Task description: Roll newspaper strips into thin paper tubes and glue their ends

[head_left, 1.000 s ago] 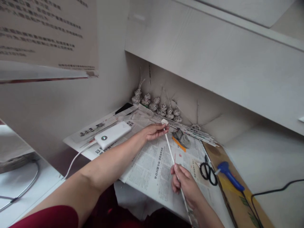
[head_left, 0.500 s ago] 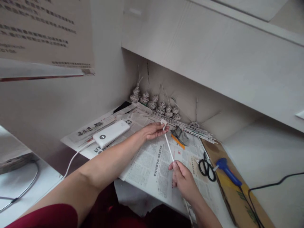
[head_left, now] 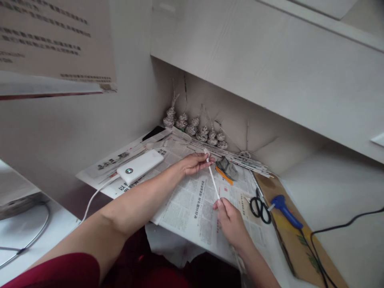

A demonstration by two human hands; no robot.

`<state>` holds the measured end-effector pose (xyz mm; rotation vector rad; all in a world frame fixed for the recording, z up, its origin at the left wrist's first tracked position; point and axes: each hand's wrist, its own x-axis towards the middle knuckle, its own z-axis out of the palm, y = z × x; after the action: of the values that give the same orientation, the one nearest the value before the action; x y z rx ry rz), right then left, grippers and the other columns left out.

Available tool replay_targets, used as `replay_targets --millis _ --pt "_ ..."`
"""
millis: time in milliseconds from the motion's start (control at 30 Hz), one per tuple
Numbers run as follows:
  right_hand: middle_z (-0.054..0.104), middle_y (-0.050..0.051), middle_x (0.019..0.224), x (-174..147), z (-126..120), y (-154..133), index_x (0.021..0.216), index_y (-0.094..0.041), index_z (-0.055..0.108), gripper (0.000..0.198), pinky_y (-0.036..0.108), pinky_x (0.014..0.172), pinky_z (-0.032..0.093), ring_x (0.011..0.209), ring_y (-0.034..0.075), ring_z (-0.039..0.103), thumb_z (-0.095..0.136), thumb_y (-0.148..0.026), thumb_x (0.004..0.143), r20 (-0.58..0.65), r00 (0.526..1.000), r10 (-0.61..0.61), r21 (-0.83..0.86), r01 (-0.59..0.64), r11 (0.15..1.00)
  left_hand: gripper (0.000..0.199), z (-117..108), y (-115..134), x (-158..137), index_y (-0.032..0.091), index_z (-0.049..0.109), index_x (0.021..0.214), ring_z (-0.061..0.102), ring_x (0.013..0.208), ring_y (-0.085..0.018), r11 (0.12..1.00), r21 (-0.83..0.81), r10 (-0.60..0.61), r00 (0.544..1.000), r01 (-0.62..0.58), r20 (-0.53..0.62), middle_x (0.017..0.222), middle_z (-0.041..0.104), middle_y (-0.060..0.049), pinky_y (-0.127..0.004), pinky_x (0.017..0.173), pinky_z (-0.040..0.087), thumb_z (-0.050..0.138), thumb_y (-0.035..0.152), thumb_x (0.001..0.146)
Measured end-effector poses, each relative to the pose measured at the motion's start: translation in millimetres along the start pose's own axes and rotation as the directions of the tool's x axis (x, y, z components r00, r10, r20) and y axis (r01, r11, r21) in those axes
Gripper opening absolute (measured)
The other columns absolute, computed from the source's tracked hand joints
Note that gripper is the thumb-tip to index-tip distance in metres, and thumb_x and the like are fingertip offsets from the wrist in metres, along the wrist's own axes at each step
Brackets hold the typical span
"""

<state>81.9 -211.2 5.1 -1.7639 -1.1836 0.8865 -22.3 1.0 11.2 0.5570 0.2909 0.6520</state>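
A thin white paper tube (head_left: 213,181) slants between my two hands above the newspaper (head_left: 180,216). My left hand (head_left: 196,163) pinches its far end, where a small white tip shows above the fingers. Lower down and nearer to me, my right hand (head_left: 229,218) has its thumb and fingers closed round the other end. A grey cloth-like bundle with an orange edge (head_left: 227,170) lies just right of my left hand. Black-handled scissors (head_left: 260,210) rest to the right of my right hand.
Several woven paper gourd shapes (head_left: 192,127) stand along the back wall, behind a bundle of thin paper sticks (head_left: 240,158). A white power bank (head_left: 140,165) with a cable lies at left. On cardboard (head_left: 300,256) at right sits a blue glue gun (head_left: 286,212) with a black cord.
The flat white paper end at my left fingers now looks narrower, wound against the tube. My right hand is slightly higher in the picture. Both hands keep their grip.
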Motion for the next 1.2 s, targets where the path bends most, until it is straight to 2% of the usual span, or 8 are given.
replay_targets --millis 167,433,633,733,833,900,1033,1200 --pt "0.020 -0.009 0.048 -7 3 -1 0.076 -0.022 0.044 0.034 0.022 0.039 0.022 0.038 0.008 0.028 0.045 -0.054 0.085 0.391 0.913 0.118 0.484 -0.313 0.817 0.010 -3 -2 1 0.005 0.062 0.083 0.068 0.070 -0.015 0.999 0.013 -0.031 0.998 0.030 0.049 0.081 0.066 -0.013 -0.018 0.063 0.057 0.052 0.007 0.084" --pt "0.042 -0.005 0.051 8 2 -7 0.078 -0.022 0.052 0.032 0.025 0.046 0.034 0.045 0.012 0.042 0.051 -0.054 0.082 -0.011 1.000 -0.007 -0.051 0.006 0.999 0.012 0 -3 1 0.005 0.061 0.080 0.068 0.069 -0.016 1.000 0.007 -0.005 1.000 0.004 0.013 0.075 0.066 -0.012 -0.020 0.064 0.057 0.050 0.007 0.085" --pt "0.022 -0.009 0.047 7 4 -10 0.075 -0.023 0.042 0.033 0.021 0.037 0.023 0.037 0.008 0.026 0.043 -0.054 0.085 0.342 0.936 0.087 0.449 -0.245 0.859 0.010 -3 -4 3 0.005 0.061 0.081 0.068 0.069 -0.015 1.000 0.008 -0.003 0.998 0.003 0.055 0.075 0.065 -0.011 -0.019 0.064 0.057 0.052 0.008 0.084" --pt "0.023 -0.010 0.048 5 5 -9 0.078 -0.023 0.044 0.031 0.021 0.037 0.022 0.037 0.008 0.027 0.043 -0.053 0.086 0.397 0.914 0.083 0.479 -0.284 0.830 0.010 -5 -5 3 0.005 0.062 0.083 0.068 0.068 -0.014 1.000 0.023 -0.014 0.998 0.013 0.065 0.076 0.066 -0.011 -0.018 0.063 0.057 0.053 0.010 0.084" --pt "0.038 -0.007 0.052 10 2 -5 0.087 -0.021 0.050 0.033 0.023 0.043 0.033 0.044 0.011 0.043 0.043 -0.054 0.086 0.194 0.979 0.063 0.127 -0.088 0.988 0.010 -5 -6 2 0.007 0.061 0.087 0.068 0.069 -0.017 0.998 0.047 -0.045 0.996 0.042 0.075 0.077 0.066 -0.010 -0.022 0.060 0.057 0.054 0.013 0.084" --pt "0.050 -0.003 0.059 15 -1 -4 0.095 -0.020 0.054 0.034 0.028 0.053 0.042 0.053 0.015 0.052 0.046 -0.052 0.085 0.003 0.996 -0.087 -0.232 0.085 0.969 0.011 -5 -5 1 0.007 0.061 0.087 0.069 0.071 -0.018 0.997 0.057 -0.065 0.995 0.061 0.072 0.076 0.066 -0.010 -0.024 0.061 0.057 0.053 0.015 0.085" --pt "0.061 0.011 0.107 20 0 -22 0.117 -0.019 0.052 0.037 0.044 0.087 0.043 0.100 0.026 0.056 0.045 -0.040 0.088 -0.129 0.844 -0.521 -0.627 0.338 0.702 0.011 -7 -7 4 0.007 0.060 0.084 0.068 0.070 -0.016 0.998 0.049 -0.047 0.999 0.046 0.019 0.072 0.065 -0.008 -0.025 0.065 0.057 0.052 0.013 0.086" --pt "0.045 0.006 0.136 16 42 -76 0.130 -0.024 0.047 0.039 0.043 0.104 0.033 0.126 0.022 0.039 0.035 -0.029 0.093 0.218 0.655 -0.723 -0.510 0.708 0.488 0.006 -6 -18 9 0.007 0.061 0.081 0.064 0.062 -0.012 1.000 -0.007 -0.020 0.995 0.019 -0.097 0.067 0.064 -0.007 -0.021 0.061 0.055 0.057 0.011 0.082"
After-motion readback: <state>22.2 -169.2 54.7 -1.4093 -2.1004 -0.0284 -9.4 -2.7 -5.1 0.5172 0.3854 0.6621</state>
